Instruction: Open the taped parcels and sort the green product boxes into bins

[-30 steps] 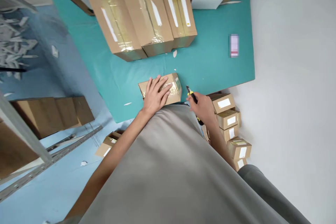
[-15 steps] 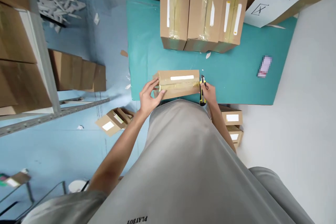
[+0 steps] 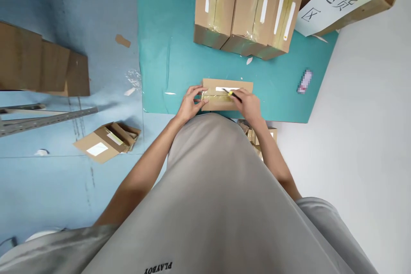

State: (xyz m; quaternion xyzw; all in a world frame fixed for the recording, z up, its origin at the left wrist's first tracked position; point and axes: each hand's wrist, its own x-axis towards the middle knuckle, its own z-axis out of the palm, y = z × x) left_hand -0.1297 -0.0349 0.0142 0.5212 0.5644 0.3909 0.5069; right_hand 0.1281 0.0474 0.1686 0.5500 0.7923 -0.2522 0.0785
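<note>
A small taped cardboard box with a white label strip lies at the near edge of the teal table. My left hand grips its left end, the thumb low and the fingers higher up. In my right hand is a yellow and black utility knife. Its tip points left, over the box top near the label and the tape. Whether the blade touches the cardboard I cannot tell. The right hand covers part of the box's right end.
Taped cartons stand side by side at the back of the teal table. A paper sign hangs on a bigger box at the right. A blurred pink item lies near the right edge. An opened carton sits on the floor.
My right hand has moved from the box's right end onto its top, and the knife has turned from upright to pointing left. The view has shifted; my left hand still grips the left end.
</note>
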